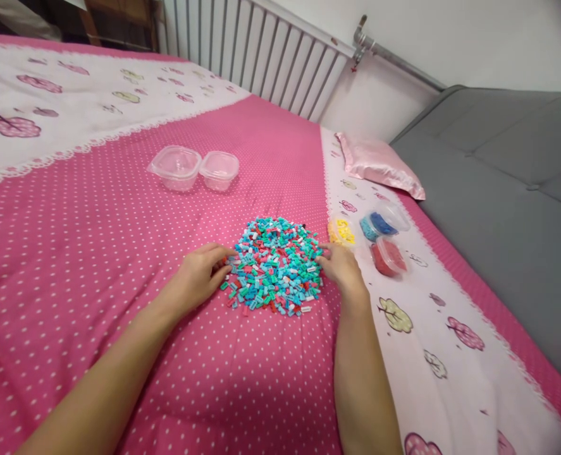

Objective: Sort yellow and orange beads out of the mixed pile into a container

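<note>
A heaped pile of small plastic building bricks (277, 265) in teal, light blue, green, red, pink and white lies on the pink dotted bedspread (261, 379). At its left edge is my left hand (202, 272), thumb and fingers apart, fingertips touching the outer bricks. My right hand (341, 264) reaches the opposite edge, its fingers loosely bent and a little apart against the bricks. Nothing held shows in either hand, though the right fingertips are partly hidden. Just beyond my right hand stands a clear tub of yellow bricks (343, 232).
Two clear plastic containers, a larger one (178, 167) and a smaller one (219, 169), stand behind the pile. On the right are tubs of blue pieces (379, 222) and red pieces (388, 257). Farther back lie a pink pillow (379, 165), a grey headboard (503, 164) and a radiator (261, 50).
</note>
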Motion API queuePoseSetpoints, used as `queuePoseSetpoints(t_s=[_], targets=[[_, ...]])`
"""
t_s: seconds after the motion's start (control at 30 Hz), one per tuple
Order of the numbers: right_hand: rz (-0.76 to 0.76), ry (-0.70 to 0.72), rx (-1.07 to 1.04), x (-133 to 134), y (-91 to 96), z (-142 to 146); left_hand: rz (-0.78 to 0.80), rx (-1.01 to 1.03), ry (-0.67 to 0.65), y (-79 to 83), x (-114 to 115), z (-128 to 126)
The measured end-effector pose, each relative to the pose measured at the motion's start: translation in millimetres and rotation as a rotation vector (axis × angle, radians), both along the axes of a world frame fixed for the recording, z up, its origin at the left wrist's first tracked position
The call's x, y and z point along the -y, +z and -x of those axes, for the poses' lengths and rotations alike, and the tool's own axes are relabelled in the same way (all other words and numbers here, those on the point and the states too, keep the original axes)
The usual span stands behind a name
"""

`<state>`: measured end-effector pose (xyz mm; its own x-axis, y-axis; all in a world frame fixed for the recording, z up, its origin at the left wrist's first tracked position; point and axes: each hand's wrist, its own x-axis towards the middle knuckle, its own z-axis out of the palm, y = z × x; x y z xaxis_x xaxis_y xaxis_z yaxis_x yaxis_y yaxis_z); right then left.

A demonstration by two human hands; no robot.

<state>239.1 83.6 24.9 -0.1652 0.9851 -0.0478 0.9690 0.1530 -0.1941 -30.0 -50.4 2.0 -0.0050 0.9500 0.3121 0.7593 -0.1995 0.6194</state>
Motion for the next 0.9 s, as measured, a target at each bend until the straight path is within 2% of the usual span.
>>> queuePoseSetpoints(t_s=[0.1,0.3,0.53,0.6,0.7,0.9], targets=[[0.071,-0.021,-0.043,4.0,3.3,0.9,-0.006,0.007,0.021,-2.2,-0.4,0.4],[0.28,0.111,-0.324,8.8,1.0,12.3,0.033,0.024,-0.036,-1.8,-0.5,0.1],[0.204,0.282,-0.656,15.5,5.9,27.8,0.028,0.052,-0.12,-1.0,1.4,-0.2],[0.144,0.32,-0.612,18.7,12.9,24.1,0.023,0.061,-0.132,-1.0,2.2,-0.4],[0.078,0.315,-0.376,25.6,25.5,14.1,0.031,0.075,-0.153,-0.5,3.2,-1.1],[0.327,0.316,-0.069,42.0,44.5,14.6,0.048,0.062,-0.161,2.1,3.4,-3.1]])
